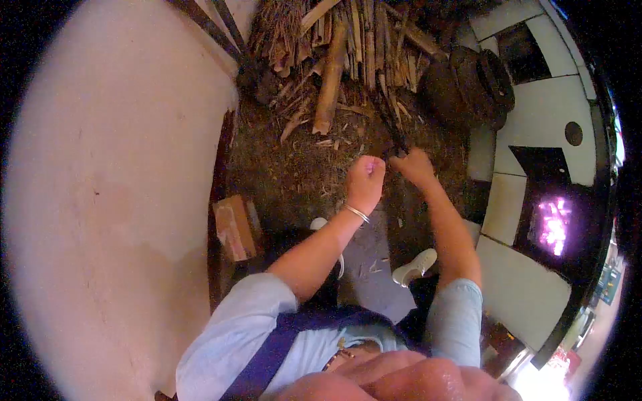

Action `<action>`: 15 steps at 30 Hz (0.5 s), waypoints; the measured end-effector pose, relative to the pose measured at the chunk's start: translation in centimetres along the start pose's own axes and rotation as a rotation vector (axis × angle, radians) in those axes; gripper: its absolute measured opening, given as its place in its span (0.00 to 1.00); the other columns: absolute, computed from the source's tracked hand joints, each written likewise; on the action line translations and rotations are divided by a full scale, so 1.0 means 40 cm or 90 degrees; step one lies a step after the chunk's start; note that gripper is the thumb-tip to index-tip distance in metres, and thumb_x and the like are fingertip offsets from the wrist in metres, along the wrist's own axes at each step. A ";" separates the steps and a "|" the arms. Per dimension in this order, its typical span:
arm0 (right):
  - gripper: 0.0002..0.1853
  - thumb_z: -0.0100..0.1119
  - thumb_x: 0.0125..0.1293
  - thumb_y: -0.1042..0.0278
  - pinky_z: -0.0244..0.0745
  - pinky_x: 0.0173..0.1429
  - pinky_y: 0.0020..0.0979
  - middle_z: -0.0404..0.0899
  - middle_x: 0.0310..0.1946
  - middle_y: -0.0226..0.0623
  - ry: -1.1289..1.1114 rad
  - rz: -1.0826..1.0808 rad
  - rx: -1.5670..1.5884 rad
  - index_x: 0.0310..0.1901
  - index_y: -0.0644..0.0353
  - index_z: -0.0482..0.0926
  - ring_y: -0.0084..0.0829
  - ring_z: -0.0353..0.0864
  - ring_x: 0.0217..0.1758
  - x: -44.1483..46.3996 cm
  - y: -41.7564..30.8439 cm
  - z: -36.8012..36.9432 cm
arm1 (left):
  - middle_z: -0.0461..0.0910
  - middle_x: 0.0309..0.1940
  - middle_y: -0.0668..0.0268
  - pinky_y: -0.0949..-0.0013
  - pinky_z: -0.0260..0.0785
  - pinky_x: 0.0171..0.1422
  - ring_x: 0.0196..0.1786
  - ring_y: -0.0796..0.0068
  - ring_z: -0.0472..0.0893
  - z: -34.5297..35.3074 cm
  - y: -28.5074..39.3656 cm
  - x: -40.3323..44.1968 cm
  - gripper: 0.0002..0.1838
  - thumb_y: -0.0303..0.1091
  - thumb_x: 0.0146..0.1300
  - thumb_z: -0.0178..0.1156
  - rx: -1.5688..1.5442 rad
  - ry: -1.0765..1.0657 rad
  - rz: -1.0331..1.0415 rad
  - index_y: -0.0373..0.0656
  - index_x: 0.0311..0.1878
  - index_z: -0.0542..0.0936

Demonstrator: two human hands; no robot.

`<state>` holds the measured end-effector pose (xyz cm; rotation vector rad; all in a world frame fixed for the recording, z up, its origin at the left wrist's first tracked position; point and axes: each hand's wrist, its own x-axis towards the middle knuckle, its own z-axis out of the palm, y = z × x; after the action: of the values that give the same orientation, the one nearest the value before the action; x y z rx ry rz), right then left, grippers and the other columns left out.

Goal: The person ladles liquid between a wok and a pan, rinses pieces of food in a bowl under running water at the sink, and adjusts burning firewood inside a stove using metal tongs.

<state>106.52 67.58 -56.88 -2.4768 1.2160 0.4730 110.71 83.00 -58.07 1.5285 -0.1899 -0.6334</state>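
My left hand (366, 182), with a bangle on the wrist, is closed in a fist in front of me; what it holds, if anything, is hidden. Close beside it, my right hand (416, 167) is closed around the near end of a long, thin, dark rod-like tool (390, 117). The tool points away from me toward a pile of firewood (361, 47) on the floor. Its exact kind is too dark to make out. A thick split piece of wood (331, 80) lies at the front of the pile.
On the right, a fire burns in a stove opening (554, 224) set in a tiled stove wall (518, 281). Dark round pots (468, 87) stand beyond it. A cardboard box (234, 227) lies by the pale left wall (120, 167). Wood scraps litter the floor (301, 170).
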 end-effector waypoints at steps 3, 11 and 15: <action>0.28 0.64 0.46 0.51 0.73 0.47 0.42 0.77 0.41 0.60 -0.053 0.010 -0.012 0.38 0.73 0.76 0.50 0.78 0.45 0.038 -0.075 -0.012 | 0.76 0.25 0.68 0.73 0.67 0.34 0.28 0.77 0.73 -0.005 0.015 -0.012 0.07 0.34 0.60 0.57 0.004 0.016 -0.010 0.40 0.34 0.75; 0.22 0.62 0.50 0.59 0.72 0.35 0.36 0.79 0.33 0.45 -0.026 -0.111 0.233 0.40 0.71 0.75 0.36 0.77 0.31 0.011 0.040 0.125 | 0.78 0.26 0.64 0.70 0.70 0.39 0.31 0.74 0.77 0.002 -0.013 0.009 0.06 0.31 0.58 0.58 -0.123 0.024 -0.047 0.38 0.32 0.77; 0.19 0.58 0.56 0.63 0.67 0.28 0.29 0.77 0.29 0.36 -0.112 -0.100 0.304 0.45 0.67 0.73 0.27 0.73 0.27 -0.089 0.252 0.217 | 0.78 0.28 0.64 0.71 0.70 0.39 0.33 0.74 0.77 -0.010 0.011 0.000 0.05 0.30 0.57 0.59 -0.007 0.053 0.023 0.39 0.33 0.77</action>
<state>95.11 68.03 -64.58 -2.0546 0.9264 0.3065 111.01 83.30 -57.66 1.5346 -0.1502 -0.5407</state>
